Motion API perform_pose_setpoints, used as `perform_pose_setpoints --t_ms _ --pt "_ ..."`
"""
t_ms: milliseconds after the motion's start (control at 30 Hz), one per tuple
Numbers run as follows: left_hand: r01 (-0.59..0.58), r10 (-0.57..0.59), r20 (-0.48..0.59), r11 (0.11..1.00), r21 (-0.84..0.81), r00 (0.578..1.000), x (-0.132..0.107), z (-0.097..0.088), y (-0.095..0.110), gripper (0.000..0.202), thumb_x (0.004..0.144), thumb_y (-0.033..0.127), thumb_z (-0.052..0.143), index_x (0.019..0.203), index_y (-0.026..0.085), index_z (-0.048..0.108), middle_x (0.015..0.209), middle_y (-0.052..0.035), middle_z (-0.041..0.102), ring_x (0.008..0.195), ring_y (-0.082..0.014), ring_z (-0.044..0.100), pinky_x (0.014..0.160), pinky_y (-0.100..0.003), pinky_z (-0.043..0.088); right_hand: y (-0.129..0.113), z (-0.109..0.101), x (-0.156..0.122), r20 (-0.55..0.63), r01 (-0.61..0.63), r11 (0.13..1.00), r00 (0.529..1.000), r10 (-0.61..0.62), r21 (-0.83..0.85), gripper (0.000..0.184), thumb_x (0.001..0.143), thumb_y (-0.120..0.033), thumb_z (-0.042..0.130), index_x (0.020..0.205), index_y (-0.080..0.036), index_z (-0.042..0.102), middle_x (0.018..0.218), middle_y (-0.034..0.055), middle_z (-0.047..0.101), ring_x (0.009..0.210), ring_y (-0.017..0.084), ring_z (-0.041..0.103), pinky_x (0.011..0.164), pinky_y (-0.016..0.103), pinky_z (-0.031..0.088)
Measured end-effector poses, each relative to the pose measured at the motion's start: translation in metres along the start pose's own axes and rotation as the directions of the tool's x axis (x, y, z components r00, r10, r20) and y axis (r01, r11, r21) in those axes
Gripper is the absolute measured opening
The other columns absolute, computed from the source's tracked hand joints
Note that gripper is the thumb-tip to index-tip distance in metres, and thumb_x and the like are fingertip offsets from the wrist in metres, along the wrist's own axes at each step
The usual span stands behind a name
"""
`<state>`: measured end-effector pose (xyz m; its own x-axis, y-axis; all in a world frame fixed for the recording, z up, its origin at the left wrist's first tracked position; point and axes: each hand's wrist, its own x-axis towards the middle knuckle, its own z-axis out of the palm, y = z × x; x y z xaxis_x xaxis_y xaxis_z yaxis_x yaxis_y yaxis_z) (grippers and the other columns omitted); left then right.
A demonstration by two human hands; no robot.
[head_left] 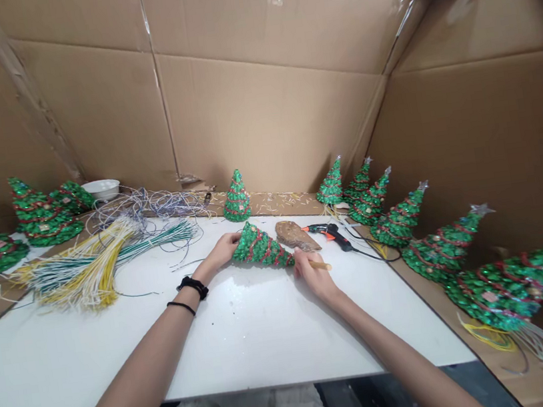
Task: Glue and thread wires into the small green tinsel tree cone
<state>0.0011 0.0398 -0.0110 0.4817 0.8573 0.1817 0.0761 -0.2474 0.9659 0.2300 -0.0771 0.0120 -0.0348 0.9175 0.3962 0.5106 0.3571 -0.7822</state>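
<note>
A small green Christmas tree (pixel 264 248) with red garlands lies on its side above the white table, its tip toward the right. My left hand (pixel 223 249) grips it by the wide base. At the tip, my right hand (pixel 313 273) is closed around a thin tool with a light wooden handle (pixel 320 265); its working end is hidden by the fingers and the tree. Just behind my right hand lies a brown, irregular flat piece (pixel 292 234). Beside that, a black and orange glue gun (pixel 334 235) rests with its cord running right.
Bundled yellow, white and green wires (pixel 92 262) lie on the left, with tangled wires (pixel 145 208) and a white bowl (pixel 102 189) behind. Decorated trees line the right edge (pixel 439 244) and far left (pixel 43 212); one tree (pixel 236 198) stands at the back. Cardboard walls (pixel 262 104) enclose the table.
</note>
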Motion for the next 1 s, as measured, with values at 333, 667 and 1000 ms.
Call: perform_pose_setpoints --t_ms 333,667,1000 --pt "-0.024 0.024 0.012 0.998 -0.060 1.000 -0.0026 0.0032 0.0059 0.037 0.067 0.035 0.066 0.094 0.010 0.071 0.084 -0.0067 0.072 0.075 -0.0206 0.062 0.071 -0.030 0.049 -0.0034 0.0052 -0.0042 -0.086 -0.069 0.979 0.992 0.087 0.194 0.041 0.092 -0.054 0.025 0.070 -0.024 0.040 0.048 -0.0059 0.039 0.048 0.014 0.047 0.053 0.028 0.039" --pt "-0.077 0.077 0.015 0.997 0.022 0.997 -0.0029 0.0017 0.0087 0.033 0.068 0.028 0.060 0.094 0.010 0.071 0.092 -0.0068 0.072 0.083 -0.0226 0.062 0.077 -0.032 0.048 -0.0029 0.0033 -0.0046 -0.087 -0.025 0.995 0.996 0.034 0.094 0.037 0.094 -0.049 0.026 0.069 -0.024 0.036 0.051 -0.0035 0.041 0.049 0.015 0.044 0.053 0.031 0.037" --pt "-0.067 0.067 0.001 0.998 0.011 0.998 -0.0012 0.0017 0.0005 0.034 0.069 0.026 0.058 0.098 0.011 0.070 0.091 -0.0065 0.072 0.081 -0.0223 0.063 0.076 -0.032 0.049 -0.0050 0.0016 -0.0033 -0.066 0.025 0.999 0.997 -0.027 -0.031 0.041 0.095 -0.043 0.025 0.060 -0.024 0.034 0.051 -0.0023 0.042 0.053 0.015 0.043 0.057 0.030 0.033"
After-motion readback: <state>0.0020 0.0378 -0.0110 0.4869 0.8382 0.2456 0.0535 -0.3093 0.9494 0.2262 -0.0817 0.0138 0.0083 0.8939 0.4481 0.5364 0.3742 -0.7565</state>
